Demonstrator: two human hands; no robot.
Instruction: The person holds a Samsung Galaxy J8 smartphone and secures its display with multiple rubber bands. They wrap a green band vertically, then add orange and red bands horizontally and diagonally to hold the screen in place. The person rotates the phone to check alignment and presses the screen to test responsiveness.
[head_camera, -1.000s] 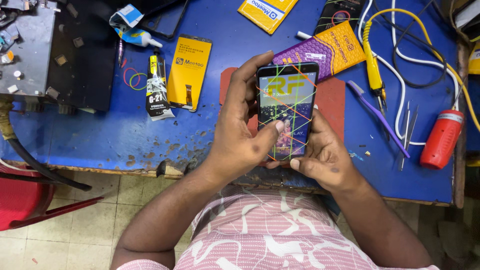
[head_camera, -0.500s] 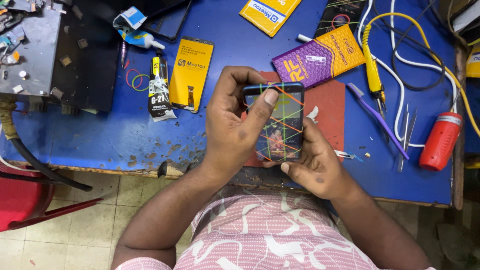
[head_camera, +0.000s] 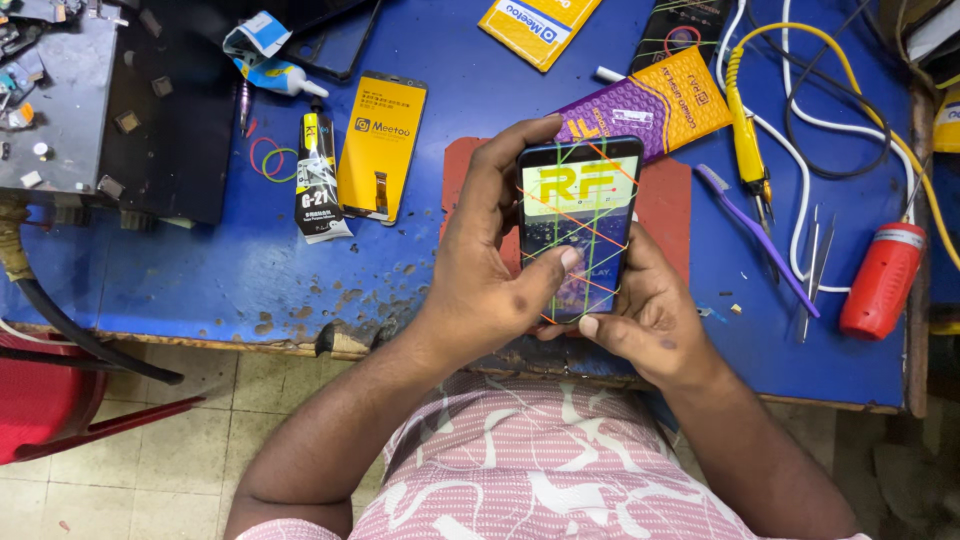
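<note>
One head-worn camera looks steeply down, close over the blue workbench (head_camera: 150, 270) edge and the person's lap

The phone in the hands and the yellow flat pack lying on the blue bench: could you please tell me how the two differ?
The phone is held up in the left hand and right hand; the yellow flat pack lies untouched on the blue bench. The phone is criss-crossed with coloured rubber bands; the pack has none. The phone's face is dark with a pale panel; the pack is plain yellow. Both are slim upright rectangles.
</note>
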